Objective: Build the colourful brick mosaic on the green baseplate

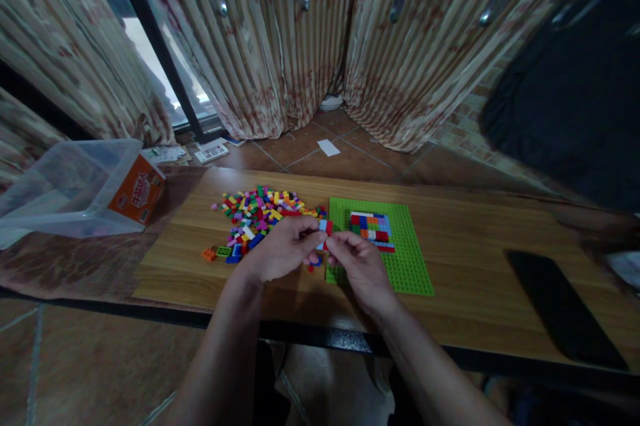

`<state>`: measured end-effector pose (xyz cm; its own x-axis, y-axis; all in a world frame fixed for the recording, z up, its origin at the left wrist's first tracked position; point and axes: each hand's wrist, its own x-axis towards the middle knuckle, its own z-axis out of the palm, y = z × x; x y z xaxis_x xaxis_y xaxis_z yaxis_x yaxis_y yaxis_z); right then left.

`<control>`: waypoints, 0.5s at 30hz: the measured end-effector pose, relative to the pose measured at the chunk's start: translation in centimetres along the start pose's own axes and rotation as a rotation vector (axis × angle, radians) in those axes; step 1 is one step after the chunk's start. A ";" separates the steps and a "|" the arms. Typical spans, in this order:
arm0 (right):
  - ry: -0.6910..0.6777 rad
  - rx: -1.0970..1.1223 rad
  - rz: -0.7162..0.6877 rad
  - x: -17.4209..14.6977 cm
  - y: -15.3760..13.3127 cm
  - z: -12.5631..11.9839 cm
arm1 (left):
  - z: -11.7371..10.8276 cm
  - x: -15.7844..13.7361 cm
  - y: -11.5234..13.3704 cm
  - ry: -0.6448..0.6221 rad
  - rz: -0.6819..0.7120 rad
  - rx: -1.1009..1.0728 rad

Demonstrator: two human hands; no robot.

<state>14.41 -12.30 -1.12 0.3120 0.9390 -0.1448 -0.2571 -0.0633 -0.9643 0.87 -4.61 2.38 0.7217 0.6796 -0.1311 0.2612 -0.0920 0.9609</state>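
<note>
Over the table's middle my two hands meet fingertip to fingertip. My left hand is closed, pinching a small cluster of red and light blue toy bricks. Thumb and fingers of my right hand are closed on the lower right of that cluster; the fingertips hide part of it. Just right of the hands lies a green baseplate, with a low multicoloured block of bricks built on it. A heap of loose bricks spreads behind and left of my left hand.
A clear plastic bin with an orange label stands left of the wooden table. A long black flat object lies on the table's right side. Striped curtains hang beyond, and a white paper is on the floor.
</note>
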 end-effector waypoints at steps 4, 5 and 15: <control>0.000 0.030 -0.020 -0.1 0.1 0.3 | -0.1 -0.1 0.2 -0.027 -0.036 -0.021; -0.009 0.031 -0.026 -0.2 0.2 0.3 | -0.2 -0.1 0.2 -0.032 -0.042 -0.027; -0.106 -0.029 -0.101 -0.5 0.2 -0.1 | -0.8 -0.6 0.2 -0.125 -0.001 -0.037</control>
<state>14.29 -12.80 -1.30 0.2365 0.9713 -0.0242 -0.2021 0.0248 -0.9791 0.00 -4.42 2.83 0.7965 0.5832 -0.1595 0.2398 -0.0627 0.9688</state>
